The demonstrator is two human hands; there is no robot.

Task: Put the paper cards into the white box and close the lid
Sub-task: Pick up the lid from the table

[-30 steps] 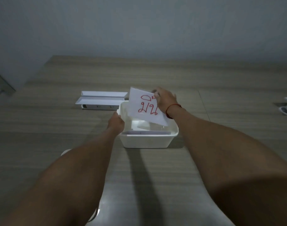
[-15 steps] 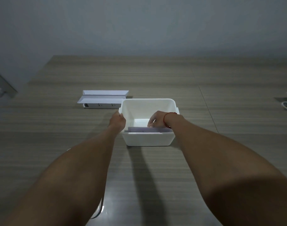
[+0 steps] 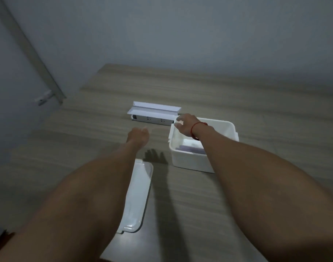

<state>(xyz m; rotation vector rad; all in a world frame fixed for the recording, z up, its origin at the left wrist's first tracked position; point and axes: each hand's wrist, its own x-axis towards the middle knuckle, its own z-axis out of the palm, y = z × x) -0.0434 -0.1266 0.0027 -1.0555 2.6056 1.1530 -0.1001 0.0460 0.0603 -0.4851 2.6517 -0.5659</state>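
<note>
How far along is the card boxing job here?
Done: cards lie inside the white box. In hand: nothing; left hand and right hand are both empty, the right reaching over the box's far corner. Left: the lid lies on the table, not fitted.

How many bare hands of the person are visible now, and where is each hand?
2. The left hand hangs over the wooden table, left of the white plastic box. The right hand is above the box's far-left corner, beside the white folded paper card.
</note>
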